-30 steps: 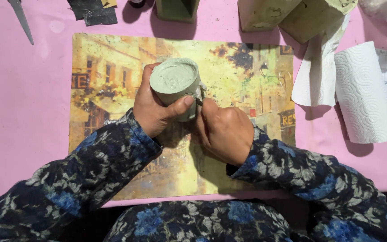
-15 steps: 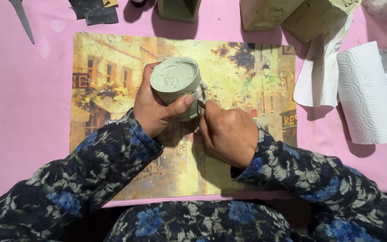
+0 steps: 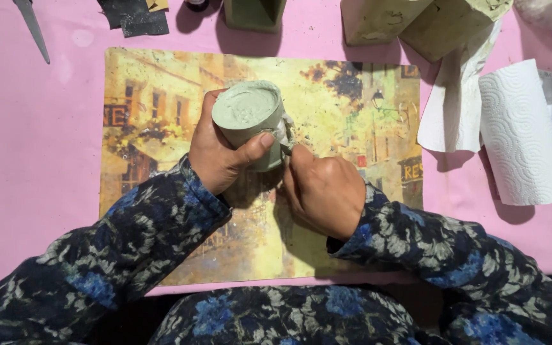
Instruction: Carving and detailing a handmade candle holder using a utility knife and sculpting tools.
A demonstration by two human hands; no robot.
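Pale green cylindrical pot held above painted placemat, flat closed end toward camera; contents not visible. Left hand wrapped closed around it. Right hand closed, pinching small crumpled wipe against pot's side. Paper towel roll well apart, right.

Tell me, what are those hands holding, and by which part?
The left hand grips a pale green pot around its side. The right hand presses a small whitish scrap against it.
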